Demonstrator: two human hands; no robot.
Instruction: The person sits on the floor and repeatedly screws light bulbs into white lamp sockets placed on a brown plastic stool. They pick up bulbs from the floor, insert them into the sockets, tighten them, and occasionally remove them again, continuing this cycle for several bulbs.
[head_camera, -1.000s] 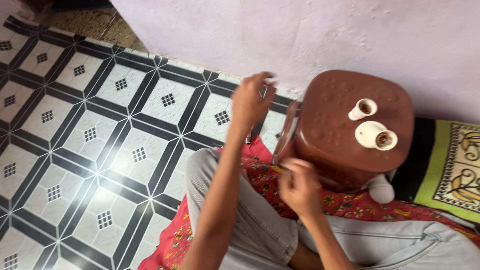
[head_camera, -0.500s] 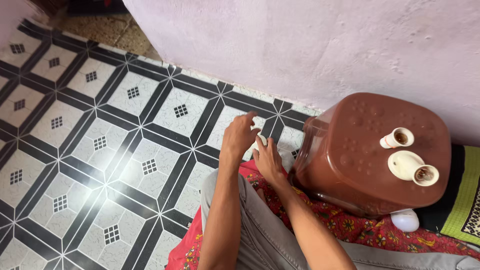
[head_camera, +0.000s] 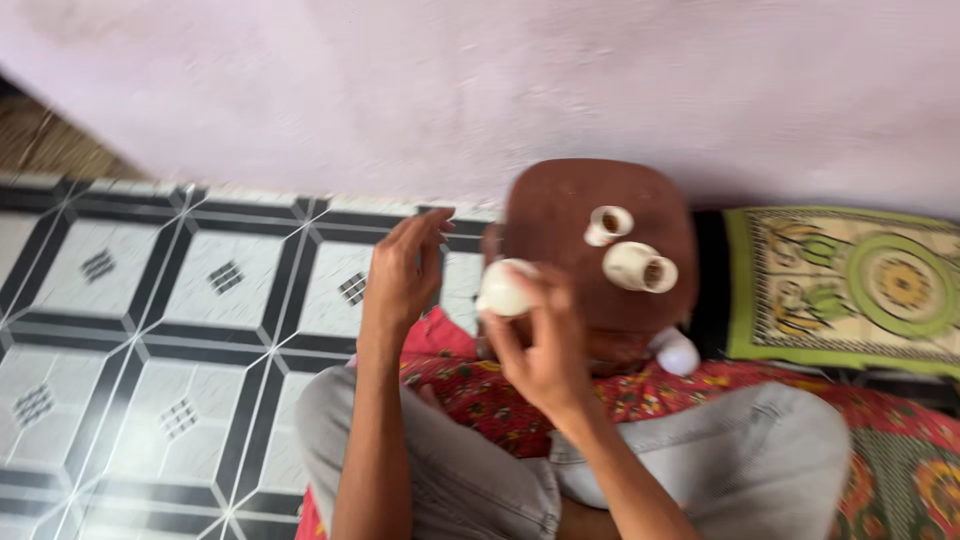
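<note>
My left hand (head_camera: 405, 272) is up in the air, left of the brown stool (head_camera: 560, 215); its fingers are spread and bent a little, and they hold nothing; my right hand (head_camera: 540, 345) is lifted in front of the stool, wrist bent back; its fingers pinch a small white round thing (head_camera: 503, 290); two white cup-shaped pieces (head_camera: 625, 250) sit on top of the stool; a white bulb (head_camera: 678, 352) lies at its foot.
</note>
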